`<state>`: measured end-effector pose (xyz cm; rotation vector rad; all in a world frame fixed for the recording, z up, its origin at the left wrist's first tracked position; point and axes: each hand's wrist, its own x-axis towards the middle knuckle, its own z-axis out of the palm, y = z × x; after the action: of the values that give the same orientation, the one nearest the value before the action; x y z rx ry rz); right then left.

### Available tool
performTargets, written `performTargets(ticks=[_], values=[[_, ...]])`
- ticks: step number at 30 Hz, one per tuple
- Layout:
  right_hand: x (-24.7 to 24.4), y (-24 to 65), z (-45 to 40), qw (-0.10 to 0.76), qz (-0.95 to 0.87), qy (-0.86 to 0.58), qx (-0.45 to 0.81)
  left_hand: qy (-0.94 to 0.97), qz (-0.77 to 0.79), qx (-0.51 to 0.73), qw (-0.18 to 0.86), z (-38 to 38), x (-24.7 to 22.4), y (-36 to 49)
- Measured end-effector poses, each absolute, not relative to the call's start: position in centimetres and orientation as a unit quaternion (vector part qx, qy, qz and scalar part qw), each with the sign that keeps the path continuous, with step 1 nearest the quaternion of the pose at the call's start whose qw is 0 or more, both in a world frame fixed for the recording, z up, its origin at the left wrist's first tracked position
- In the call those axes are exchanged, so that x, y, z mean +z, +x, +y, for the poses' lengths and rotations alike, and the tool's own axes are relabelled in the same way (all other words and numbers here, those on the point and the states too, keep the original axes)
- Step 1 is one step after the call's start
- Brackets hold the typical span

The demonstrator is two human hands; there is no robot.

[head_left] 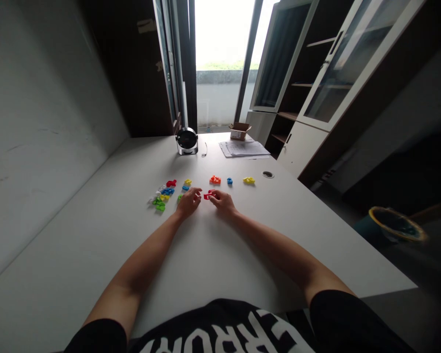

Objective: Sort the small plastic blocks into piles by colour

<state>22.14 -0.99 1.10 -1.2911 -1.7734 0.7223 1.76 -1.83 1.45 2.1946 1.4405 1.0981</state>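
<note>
My right hand [224,201] pinches a small red plastic piece [208,195] just above the white table [213,260]. Left of that piece is my left hand [190,201], its fingers curved and apart, with nothing visible between them. A green piece [180,197] is partly hidden behind the left hand. Blue [185,188] and yellow [187,181] pieces lie a little beyond it. Past the right hand, an orange-red piece [215,180], a blue piece [230,181] and a yellow piece [249,180] form a loose row.
At left lies a cluster of several coloured pieces [159,203]. Farther back stand a round black device [187,141], papers [246,149] and an open cardboard box [239,131]. A cable hole [268,174] is at right; a bin [395,225] stands beyond the table edge.
</note>
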Motion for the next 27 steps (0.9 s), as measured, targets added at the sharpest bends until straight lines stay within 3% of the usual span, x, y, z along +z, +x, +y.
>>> performTargets(ticks=[12, 17, 27], values=[[0.5, 24.4, -1.5, 0.436, -0.667, -0.414, 0.439, 0.674, 0.509, 0.418, 0.333, -3.4, 1.0, 3.2], [0.4, 24.3, -2.3, 0.439, -0.697, -0.446, 0.351, 0.661, 0.479, 0.423, 0.394, -4.8, 0.9, 2.6], [1.1, 23.9, -4.1, 0.414, -0.763, -0.433, 0.244, 0.687, 0.446, 0.395, 0.417, -5.2, 1.7, 2.3]])
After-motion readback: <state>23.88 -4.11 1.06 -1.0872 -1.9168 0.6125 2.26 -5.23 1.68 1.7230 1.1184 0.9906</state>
